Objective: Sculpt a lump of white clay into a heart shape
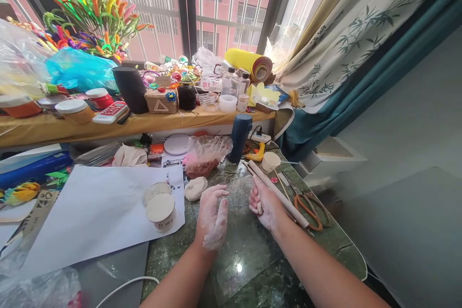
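Observation:
My left hand point(212, 216), coated in white powder, hovers over the dark green marbled tabletop point(173, 260). Its fingers are loosely bent, with the thumb apart and nothing visible in the palm. Opposite it, my right hand point(266, 204) is curled closed, and a small pale piece of clay point(260, 208) shows between its fingers. A wooden rolling pin point(276, 191) lies just beyond the right hand. Beside my left fingertips rests a white lump of clay point(196, 188). Between and below the hands, a clear plastic sheet point(241, 250) covers part of the table.
Orange-handled scissors point(308, 211), a paper cup point(270, 161) and a yellow glue gun point(257, 152) lie at the right. A dark blue bottle point(240, 138) stands behind a bagged reddish mass point(204, 161). Left, a lidded tub point(161, 211) sits on white paper point(97, 207).

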`<action>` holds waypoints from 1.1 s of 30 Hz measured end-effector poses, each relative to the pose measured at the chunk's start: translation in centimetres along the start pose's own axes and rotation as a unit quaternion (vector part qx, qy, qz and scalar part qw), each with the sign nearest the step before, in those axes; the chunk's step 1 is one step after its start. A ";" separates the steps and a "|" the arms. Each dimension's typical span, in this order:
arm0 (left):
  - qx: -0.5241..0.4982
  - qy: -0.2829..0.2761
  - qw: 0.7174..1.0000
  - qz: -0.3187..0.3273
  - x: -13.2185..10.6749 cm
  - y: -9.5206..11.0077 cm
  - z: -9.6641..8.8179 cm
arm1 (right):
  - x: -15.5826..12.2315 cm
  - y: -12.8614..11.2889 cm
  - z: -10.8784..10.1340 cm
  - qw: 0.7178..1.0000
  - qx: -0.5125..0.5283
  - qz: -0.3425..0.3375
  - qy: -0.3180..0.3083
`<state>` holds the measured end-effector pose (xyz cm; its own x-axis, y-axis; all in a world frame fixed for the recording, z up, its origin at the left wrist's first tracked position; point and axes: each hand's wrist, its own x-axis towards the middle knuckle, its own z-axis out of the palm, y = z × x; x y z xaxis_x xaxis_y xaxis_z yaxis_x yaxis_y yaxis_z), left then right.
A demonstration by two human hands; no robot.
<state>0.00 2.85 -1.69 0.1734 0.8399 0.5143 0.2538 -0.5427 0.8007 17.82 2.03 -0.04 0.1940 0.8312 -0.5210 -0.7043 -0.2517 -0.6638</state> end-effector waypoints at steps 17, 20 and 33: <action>-0.287 0.050 0.876 -0.385 1.9 1.0 -0.1 | -1.8 -1.8 -3.6 0.951 -0.233 -0.131 -0.154; -0.335 0.069 0.852 -0.397 2.0 1.4 0.0 | -1.1 -1.1 -5.0 0.925 -0.290 -0.227 -0.095; -0.379 0.110 0.819 -0.417 2.5 0.5 -0.3 | -3.9 3.4 -5.8 0.629 -0.700 -0.336 -0.029</action>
<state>0.30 4.71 0.05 0.0445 0.9424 -0.3315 -0.4819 0.3109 0.8192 18.69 -4.94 -3.37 0.0729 0.9896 0.1244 0.8241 0.0105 -0.5664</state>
